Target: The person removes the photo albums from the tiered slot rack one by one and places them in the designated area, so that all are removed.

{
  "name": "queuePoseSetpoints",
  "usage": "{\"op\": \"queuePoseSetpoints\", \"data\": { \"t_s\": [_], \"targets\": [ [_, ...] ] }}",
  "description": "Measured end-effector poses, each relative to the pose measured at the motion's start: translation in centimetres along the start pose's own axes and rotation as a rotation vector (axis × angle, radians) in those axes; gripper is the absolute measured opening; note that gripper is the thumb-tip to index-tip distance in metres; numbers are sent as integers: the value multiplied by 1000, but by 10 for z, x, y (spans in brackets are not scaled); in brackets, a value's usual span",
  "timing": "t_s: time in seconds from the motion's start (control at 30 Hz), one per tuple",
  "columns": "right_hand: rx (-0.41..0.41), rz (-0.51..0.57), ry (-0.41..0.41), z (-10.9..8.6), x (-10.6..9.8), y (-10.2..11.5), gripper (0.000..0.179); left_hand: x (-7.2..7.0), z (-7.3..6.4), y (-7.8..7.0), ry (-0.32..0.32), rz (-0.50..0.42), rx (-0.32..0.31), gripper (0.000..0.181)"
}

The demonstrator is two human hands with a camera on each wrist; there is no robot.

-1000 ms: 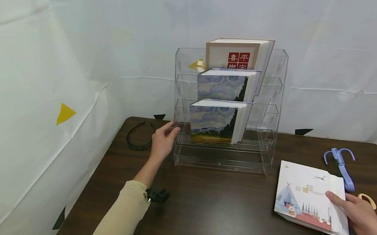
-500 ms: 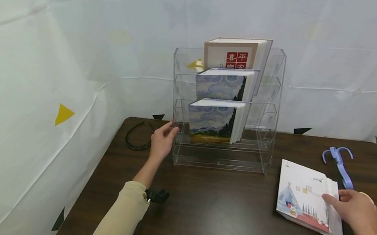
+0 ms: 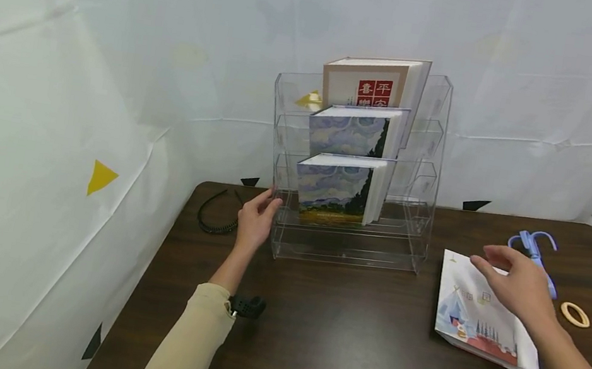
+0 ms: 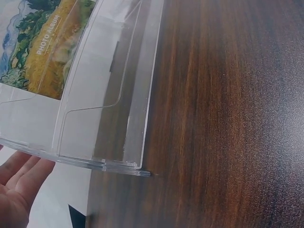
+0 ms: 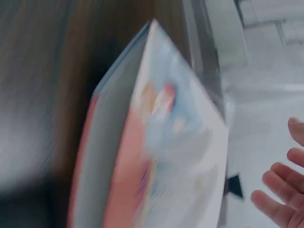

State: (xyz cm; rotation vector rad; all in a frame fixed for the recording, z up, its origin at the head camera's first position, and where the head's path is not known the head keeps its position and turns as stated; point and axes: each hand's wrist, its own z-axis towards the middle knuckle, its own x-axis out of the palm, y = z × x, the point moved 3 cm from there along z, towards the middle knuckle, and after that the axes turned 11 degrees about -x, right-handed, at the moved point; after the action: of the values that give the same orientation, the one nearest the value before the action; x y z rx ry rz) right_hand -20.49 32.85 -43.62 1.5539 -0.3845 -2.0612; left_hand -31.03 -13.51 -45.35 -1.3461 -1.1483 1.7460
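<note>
My left hand (image 3: 255,220) rests its fingertips against the left side of a clear acrylic rack (image 3: 345,259). In the left wrist view, its fingers (image 4: 35,178) lie along the outside of the rack's side panel. My right hand (image 3: 519,285) is raised over a white book (image 3: 473,319) with a tent drawing on its cover, fingers apart and holding nothing. The book lies flat on the table, its upper right part hidden by the hand in the head view. The right wrist view shows the book blurred, with the spread fingertips (image 5: 268,202) beyond it.
The rack's tiers hold two photo albums with landscape covers, a lower one (image 3: 332,193) and a middle one (image 3: 346,134), and a beige book (image 3: 365,83) on top. A black headband (image 3: 217,228), blue folding hanger (image 3: 530,245) and wooden ring (image 3: 575,314) lie on the dark table (image 3: 330,336).
My right hand has let go of the white book's right edge and moved up and left over it, uncovering the wooden ring. The book is slightly turned. My left hand stays at the rack.
</note>
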Motion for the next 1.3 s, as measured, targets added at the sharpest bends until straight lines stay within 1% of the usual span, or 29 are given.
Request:
{"op": "queuePoseSetpoints", "data": {
  "t_s": [0.17,0.27,0.33,0.4,0.5,0.63,0.7,0.77,0.83,0.9,1.03,1.1,1.23,1.3],
  "targets": [
    [-131,78,-61,21,10,41,44,1,1,-1,-2,-9,6,44],
    [-232,147,-111,34,21,69,38,2,1,-1,3,-9,2,43],
    [-280,194,-143,43,28,87,38,2,1,-1,9,-8,4,43],
    [-310,236,-179,53,35,103,41,3,1,-2,14,-10,3,43],
    [-298,294,-232,69,45,121,53,4,0,-2,15,-14,6,43],
    [-222,358,-274,88,58,132,71,6,1,-2,10,-20,11,42],
    [-178,375,-268,95,64,134,74,6,1,-2,9,-19,15,41],
    [-138,398,-241,100,68,136,72,7,1,-2,10,-21,18,41],
    [-104,411,-197,105,70,137,69,7,2,-2,7,-17,18,41],
    [-94,431,-146,109,72,138,67,7,2,-1,1,-14,16,41],
    [-118,430,-52,116,73,137,61,6,2,0,3,-16,18,43],
    [-134,425,-29,117,73,137,56,6,2,1,9,-20,21,44],
    [-186,438,-26,117,71,139,46,5,1,3,-10,-33,9,43],
    [-218,440,-45,115,67,141,44,5,1,4,-16,-40,4,42]
  ]
}}
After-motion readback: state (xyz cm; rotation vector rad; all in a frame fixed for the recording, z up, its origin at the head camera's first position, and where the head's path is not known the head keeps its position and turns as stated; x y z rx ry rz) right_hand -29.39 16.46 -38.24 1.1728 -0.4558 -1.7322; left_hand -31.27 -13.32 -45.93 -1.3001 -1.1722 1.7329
